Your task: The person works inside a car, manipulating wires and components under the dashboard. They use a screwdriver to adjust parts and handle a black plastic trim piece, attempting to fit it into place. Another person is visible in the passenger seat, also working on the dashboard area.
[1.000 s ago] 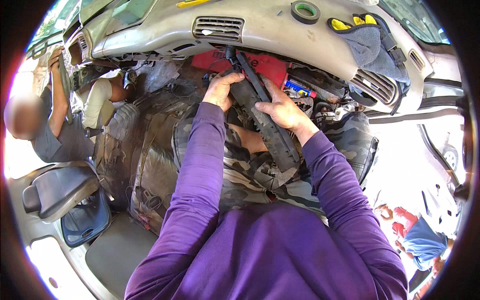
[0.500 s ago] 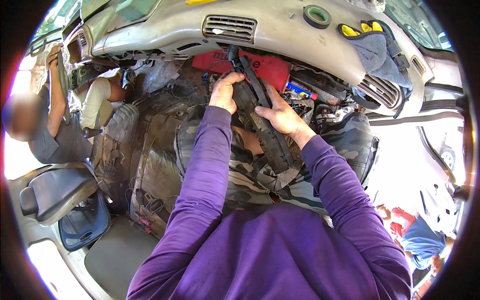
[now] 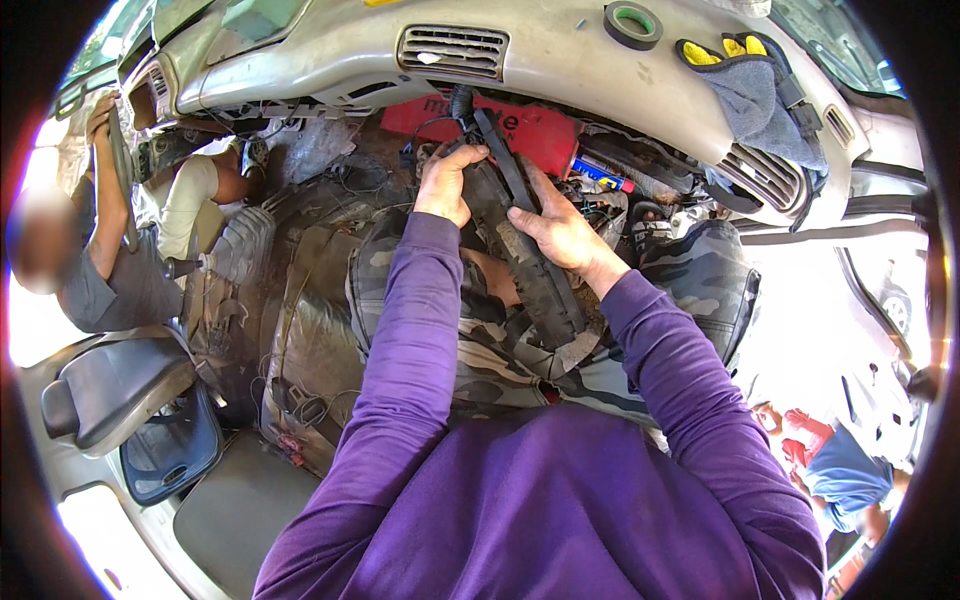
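Note:
Across my lap, tilted, lies a long black plastic wiring channel (image 3: 540,290), dusty and split lengthwise into two strips. A black corrugated conduit (image 3: 461,104) meets its far end under the dashboard. My left hand (image 3: 445,187) is closed round the far left side of the channel, thumb on top. On the right side my right hand (image 3: 567,232) grips it about midway, thumb over the top and forefinger stretched along the edge. The undersides of both hands and the fingers beneath are hidden.
Beyond the hands are a red printed sheet (image 3: 540,136), a blue tube (image 3: 603,176) and loose wires. The dashboard (image 3: 580,80) bears a tape roll (image 3: 633,25) and grey-yellow gloves (image 3: 745,90). At left, another person (image 3: 110,250) holds the steering wheel (image 3: 122,170) near the gear lever.
The view has shifted very slightly. Both hands keep the same grip on the black wiring channel, which has hardly moved.

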`<state>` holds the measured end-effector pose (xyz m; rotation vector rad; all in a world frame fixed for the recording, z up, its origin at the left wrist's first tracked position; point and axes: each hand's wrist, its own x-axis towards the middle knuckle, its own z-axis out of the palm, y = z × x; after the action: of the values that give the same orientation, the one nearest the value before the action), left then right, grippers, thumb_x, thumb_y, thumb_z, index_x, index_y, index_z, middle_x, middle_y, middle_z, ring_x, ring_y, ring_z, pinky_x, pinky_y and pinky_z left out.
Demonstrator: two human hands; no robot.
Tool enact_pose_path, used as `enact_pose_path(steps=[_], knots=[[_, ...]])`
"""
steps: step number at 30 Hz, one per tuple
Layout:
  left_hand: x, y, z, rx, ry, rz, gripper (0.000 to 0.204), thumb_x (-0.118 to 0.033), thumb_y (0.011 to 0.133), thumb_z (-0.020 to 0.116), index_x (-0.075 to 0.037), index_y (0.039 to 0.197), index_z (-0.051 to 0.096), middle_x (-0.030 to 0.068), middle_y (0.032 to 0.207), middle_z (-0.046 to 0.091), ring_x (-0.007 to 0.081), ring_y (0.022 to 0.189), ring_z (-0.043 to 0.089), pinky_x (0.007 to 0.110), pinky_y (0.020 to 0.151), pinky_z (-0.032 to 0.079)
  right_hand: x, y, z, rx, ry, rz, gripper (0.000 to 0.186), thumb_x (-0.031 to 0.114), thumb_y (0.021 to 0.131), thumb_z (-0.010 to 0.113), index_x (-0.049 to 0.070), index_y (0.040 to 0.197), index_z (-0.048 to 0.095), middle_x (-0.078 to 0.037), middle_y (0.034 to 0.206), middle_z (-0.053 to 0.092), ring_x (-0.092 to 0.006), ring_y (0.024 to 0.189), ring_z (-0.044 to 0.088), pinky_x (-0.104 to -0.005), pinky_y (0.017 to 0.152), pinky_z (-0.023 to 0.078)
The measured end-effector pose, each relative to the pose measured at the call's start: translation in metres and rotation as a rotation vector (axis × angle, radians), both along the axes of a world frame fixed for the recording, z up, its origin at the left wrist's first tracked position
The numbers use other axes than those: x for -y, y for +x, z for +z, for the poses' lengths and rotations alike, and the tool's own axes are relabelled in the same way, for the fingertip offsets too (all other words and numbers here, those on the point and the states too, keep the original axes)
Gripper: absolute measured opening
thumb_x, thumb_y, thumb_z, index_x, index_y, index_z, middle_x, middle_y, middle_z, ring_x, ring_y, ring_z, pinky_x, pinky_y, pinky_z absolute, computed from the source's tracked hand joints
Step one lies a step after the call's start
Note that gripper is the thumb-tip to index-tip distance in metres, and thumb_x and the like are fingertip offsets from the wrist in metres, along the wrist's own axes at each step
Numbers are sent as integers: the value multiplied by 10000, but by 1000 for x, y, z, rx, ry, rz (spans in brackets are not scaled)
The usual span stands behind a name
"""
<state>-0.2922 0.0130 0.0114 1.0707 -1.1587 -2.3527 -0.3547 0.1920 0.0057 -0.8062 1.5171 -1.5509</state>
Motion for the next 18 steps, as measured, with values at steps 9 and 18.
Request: enact_pose_path(steps=[9,18], knots=[[8,2,-19,-21,13,15,176,-84,837,636,-56,1008,667,81,960,697,239,847,689,405,830,564,-1,4,8,-105,66,16,802,139,944,592,22,1597,141,-248,1563,359,-299,1448,375,-369,1184,292],[-1,-1,-14,-10,-98,112,279,-24,768,657,-25,1047,644,68,924,682,220,822,677,374,789,568,-1,7,6,-192,133,107,836,156,961,563,33,1604,43,-253,1600,265,-309,1482,294,-370,1202,245]])
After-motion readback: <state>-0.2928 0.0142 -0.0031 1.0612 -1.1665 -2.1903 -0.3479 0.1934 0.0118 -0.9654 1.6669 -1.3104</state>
